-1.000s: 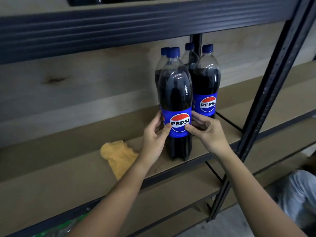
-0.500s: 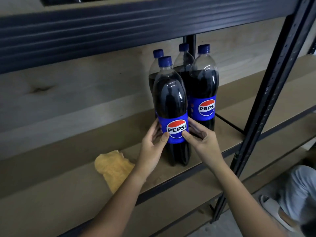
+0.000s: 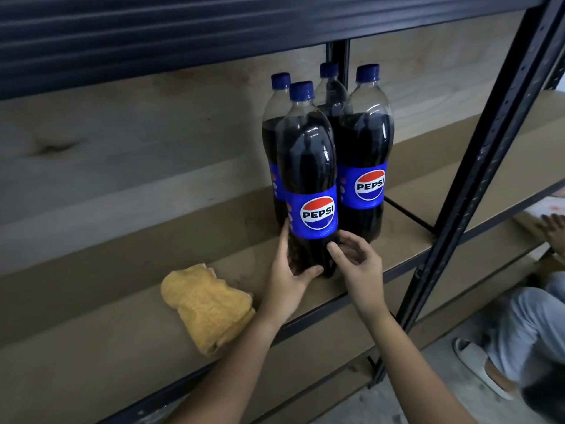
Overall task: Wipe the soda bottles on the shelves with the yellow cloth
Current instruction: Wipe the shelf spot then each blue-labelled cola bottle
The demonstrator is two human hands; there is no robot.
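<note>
My L hand (image 3: pixel 286 278) grips front bottle (image 3: pixel 308 185) low at its base, thumb across front. R hand (image 3: pixel 357 264) is beside it, fingers loosely curled, looks just off the plastic, can't tell for sure. 3 more bottles (image 3: pixel 365 148) stand behind, touching. Cloth (image 3: pixel 208 304) lies bunched on shelf (image 3: pixel 91 316), left of my L wrist.

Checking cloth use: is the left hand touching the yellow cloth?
Apart. The head view shows the left hand holding the front bottle, with bare shelf between it and the yellow cloth.
</note>
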